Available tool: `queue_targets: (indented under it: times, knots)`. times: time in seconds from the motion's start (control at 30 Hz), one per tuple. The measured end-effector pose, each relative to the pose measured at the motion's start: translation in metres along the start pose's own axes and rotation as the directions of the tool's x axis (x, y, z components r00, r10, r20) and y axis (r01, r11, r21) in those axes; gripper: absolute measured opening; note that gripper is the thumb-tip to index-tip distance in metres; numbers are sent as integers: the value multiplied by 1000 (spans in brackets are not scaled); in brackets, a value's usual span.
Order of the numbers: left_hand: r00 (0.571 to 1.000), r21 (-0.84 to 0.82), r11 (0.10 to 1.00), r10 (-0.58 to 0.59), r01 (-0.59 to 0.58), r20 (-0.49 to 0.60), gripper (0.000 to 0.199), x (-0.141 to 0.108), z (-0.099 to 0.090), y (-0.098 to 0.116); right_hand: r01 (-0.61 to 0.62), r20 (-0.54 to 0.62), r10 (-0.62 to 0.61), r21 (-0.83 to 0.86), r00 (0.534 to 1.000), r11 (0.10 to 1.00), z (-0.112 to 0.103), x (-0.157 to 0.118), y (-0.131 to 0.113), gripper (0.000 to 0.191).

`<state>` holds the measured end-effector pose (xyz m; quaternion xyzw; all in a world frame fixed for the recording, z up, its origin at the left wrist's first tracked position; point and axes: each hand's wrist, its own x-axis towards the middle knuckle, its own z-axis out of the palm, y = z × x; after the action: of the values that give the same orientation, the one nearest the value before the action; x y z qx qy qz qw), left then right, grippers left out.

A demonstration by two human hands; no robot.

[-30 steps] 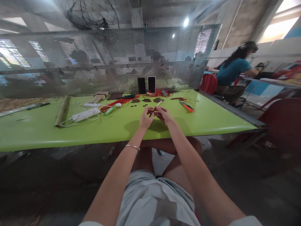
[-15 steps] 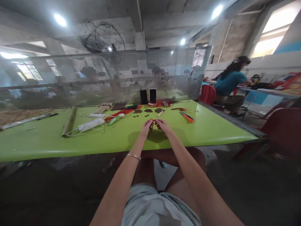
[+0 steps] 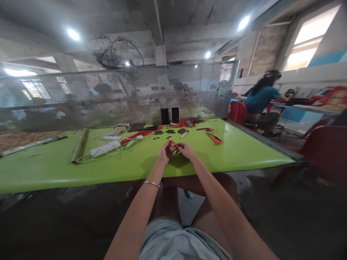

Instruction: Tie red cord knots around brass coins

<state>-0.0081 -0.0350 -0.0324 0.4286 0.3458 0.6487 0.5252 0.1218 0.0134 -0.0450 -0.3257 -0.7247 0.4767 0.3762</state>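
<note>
A red cord (image 3: 170,142) was above the desk (image 3: 238,153), near the middle of its front edge, pinched in the fingers of the left hand (image 3: 164,153). The right hand (image 3: 185,149) had its fingers bent close beside it; whether they gripped it, I could not tell. Handling it well probably called for a firm left pinch and light right-hand pulls. I made out no container: loose red cords (image 3: 137,137) and dark flat pieces (image 3: 158,132) lay directly on the desk, toward its far edge.
</note>
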Motion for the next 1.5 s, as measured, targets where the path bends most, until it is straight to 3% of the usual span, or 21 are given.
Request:
queue_targets:
  times: [0.17, 0.3, 0.57, 0.7, 0.87, 1.07, 1.33, 1.5]
  knots:
    - [997, 98, 994, 53, -48, -50, 27, 0, 0, 4, 49, -2, -49, -24, 999, 999, 1, 1, 2, 24]
    - [986, 290, 951, 141, -110, -89, 26, -1, 3, 1, 109, 2, -109, -28, 994, 994, 1, 0, 0, 22]
    - [945, 702, 684, 325, -199, -48, 24, -10, 17, -1, 168, -115, -169, -13, 979, 986, -1, -5, -6, 26]
    - [928, 802, 563, 372, -200, -30, 26, -13, 19, -1, 150, -154, -152, -22, 976, 988, -2, -7, -6, 28]
    - [921, 857, 476, 389, -198, -4, 23, -15, 22, 0, 152, -199, -153, -20, 968, 988, -3, -8, -8, 28]
    - [923, 847, 475, 383, -237, 44, 10, -17, 26, 0, 182, -259, -181, -20, 949, 983, -5, -11, -14, 29]
    - [918, 759, 593, 397, -268, 14, 7, -14, 22, -5, 173, -348, -164, -7, 923, 985, -9, -12, -14, 51]
    - [921, 736, 625, 389, -262, -3, 9, -13, 21, -5, 209, -325, -221, -72, 920, 975, -8, -12, -15, 38]
